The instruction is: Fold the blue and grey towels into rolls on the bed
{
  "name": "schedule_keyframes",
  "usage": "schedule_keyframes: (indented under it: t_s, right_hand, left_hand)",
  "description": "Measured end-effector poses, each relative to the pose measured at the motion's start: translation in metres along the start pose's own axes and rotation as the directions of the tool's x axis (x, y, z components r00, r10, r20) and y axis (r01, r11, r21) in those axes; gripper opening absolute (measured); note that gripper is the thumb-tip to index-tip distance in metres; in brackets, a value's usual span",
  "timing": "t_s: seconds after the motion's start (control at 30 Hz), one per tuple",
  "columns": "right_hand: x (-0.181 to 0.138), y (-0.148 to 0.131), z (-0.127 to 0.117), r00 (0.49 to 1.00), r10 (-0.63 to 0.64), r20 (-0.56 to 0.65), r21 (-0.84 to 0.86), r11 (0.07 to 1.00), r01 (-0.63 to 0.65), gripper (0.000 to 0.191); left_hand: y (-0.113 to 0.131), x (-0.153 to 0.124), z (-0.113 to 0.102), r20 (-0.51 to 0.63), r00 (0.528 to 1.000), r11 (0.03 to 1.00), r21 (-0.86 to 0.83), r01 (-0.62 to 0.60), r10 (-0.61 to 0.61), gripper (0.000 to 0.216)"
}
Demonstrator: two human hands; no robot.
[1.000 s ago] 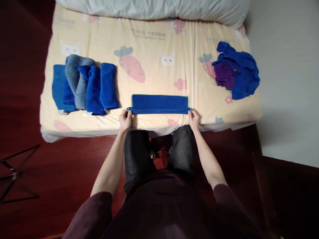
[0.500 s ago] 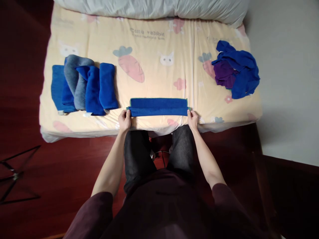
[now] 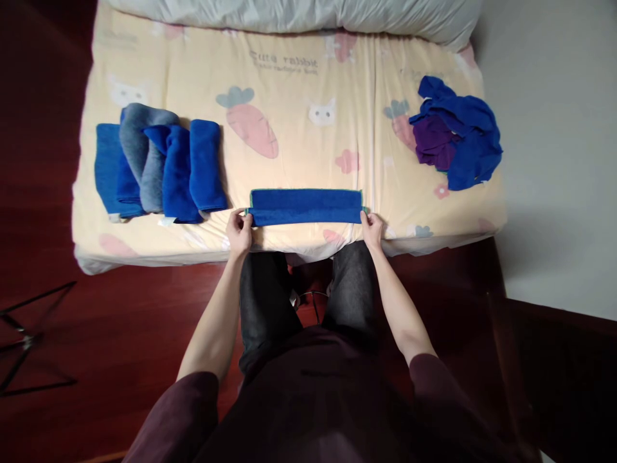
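Observation:
A blue towel (image 3: pixel 305 206) with a green hem lies folded into a narrow strip near the front edge of the bed. My left hand (image 3: pixel 240 231) is closed on its left end and my right hand (image 3: pixel 372 229) is closed on its right end. Both hands rest at the mattress edge, fingers pinched round the towel's corners.
The bed (image 3: pixel 294 96) has a yellow sheet with carrot and rabbit prints. A row of folded blue and grey towels (image 3: pixel 159 167) lies at the left. A loose heap of blue and purple cloths (image 3: pixel 456 134) sits at the right. A white duvet (image 3: pixel 299 14) lies along the back.
The strip has become narrower as the towel's near edge was brought up over it. Both hands stay on its ends and have barely shifted.

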State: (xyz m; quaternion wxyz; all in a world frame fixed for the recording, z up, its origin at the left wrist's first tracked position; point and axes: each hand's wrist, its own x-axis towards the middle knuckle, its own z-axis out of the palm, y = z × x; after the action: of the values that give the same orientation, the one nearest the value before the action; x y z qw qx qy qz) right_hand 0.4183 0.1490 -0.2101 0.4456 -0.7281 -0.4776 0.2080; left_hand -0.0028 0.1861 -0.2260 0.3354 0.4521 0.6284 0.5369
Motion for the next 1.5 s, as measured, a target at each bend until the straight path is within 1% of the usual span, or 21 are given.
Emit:
schedule_keyframes:
  t_s: [0.2, 0.47, 0.6, 0.7, 0.77, 0.83, 0.9, 0.97, 1.03, 1.13, 1.2, 1.27, 1.33, 1.4, 1.5]
  right_hand:
    - [0.001, -0.001, 0.001, 1.000, 0.013, -0.004, -0.007, 1.000, -0.013, 0.062]
    - [0.002, -0.002, 0.001, 0.999, 0.035, 0.005, -0.001, 0.999, -0.035, 0.061]
    - [0.000, -0.004, 0.001, 0.998, 0.055, 0.007, -0.020, 0.998, -0.054, 0.053]
    - [-0.003, -0.004, 0.001, 0.998, 0.056, 0.005, -0.045, 0.997, -0.056, 0.040]
    - [-0.005, -0.003, 0.000, 1.000, 0.030, -0.004, -0.069, 0.997, -0.030, 0.034]
    - [-0.006, -0.002, 0.000, 0.999, -0.042, 0.000, -0.096, 0.994, 0.042, 0.034]
    - [-0.007, -0.002, -0.001, 0.991, -0.129, 0.034, -0.115, 0.985, 0.132, 0.033]
    - [-0.008, -0.001, -0.003, 0.979, -0.184, 0.086, -0.126, 0.973, 0.194, 0.035]
    - [-0.008, 0.001, -0.006, 0.968, -0.204, 0.146, -0.145, 0.963, 0.225, 0.039]
    - [-0.006, 0.005, -0.014, 0.941, -0.228, 0.249, -0.180, 0.944, 0.276, 0.043]
    - [-0.003, 0.006, -0.020, 0.913, -0.258, 0.317, -0.197, 0.924, 0.329, 0.047]
    - [0.002, 0.007, -0.026, 0.880, -0.288, 0.377, -0.211, 0.899, 0.384, 0.055]
    - [0.007, 0.006, -0.030, 0.859, -0.299, 0.415, -0.221, 0.883, 0.414, 0.060]
    - [0.013, 0.005, -0.032, 0.854, -0.297, 0.428, -0.217, 0.883, 0.416, 0.057]
    - [0.022, 0.002, -0.031, 0.856, -0.296, 0.424, -0.204, 0.890, 0.409, 0.047]
  left_hand:
    - [0.002, -0.003, 0.000, 0.008, 0.999, 0.998, -0.025, -0.051, 0.051, 0.040]
    - [0.010, -0.007, 0.002, -0.013, 0.999, 0.997, 0.064, -0.033, 0.034, 0.039]
    - [0.015, -0.009, 0.003, -0.006, 0.999, 0.993, 0.118, -0.031, 0.032, 0.034]
    - [0.017, -0.011, 0.003, 0.002, 0.997, 0.984, 0.160, -0.080, 0.080, 0.029]
    - [0.017, -0.011, 0.003, 0.014, 0.993, 0.976, 0.185, -0.118, 0.117, 0.025]
    - [0.017, -0.011, 0.002, 0.032, 0.989, 0.970, 0.189, -0.151, 0.147, 0.022]
    - [0.016, -0.011, 0.001, 0.061, 0.982, 0.964, 0.185, -0.190, 0.181, 0.020]
    - [0.016, -0.011, 0.000, 0.105, 0.971, 0.954, 0.192, -0.230, 0.213, 0.019]
    - [0.017, -0.011, -0.002, 0.162, 0.962, 0.943, 0.217, -0.253, 0.221, 0.021]
    - [0.020, -0.011, -0.006, 0.254, 0.947, 0.925, 0.274, -0.265, 0.196, 0.028]
    - [0.023, -0.009, -0.010, 0.326, 0.926, 0.909, 0.297, -0.293, 0.192, 0.034]
    - [0.025, -0.004, -0.013, 0.399, 0.894, 0.893, 0.298, -0.337, 0.204, 0.046]
    - [0.026, 0.001, -0.016, 0.449, 0.869, 0.885, 0.290, -0.363, 0.209, 0.053]
    - [0.026, 0.007, -0.017, 0.471, 0.861, 0.890, 0.284, -0.356, 0.194, 0.049]
    - [0.024, 0.015, -0.018, 0.462, 0.869, 0.907, 0.265, -0.327, 0.178, 0.038]
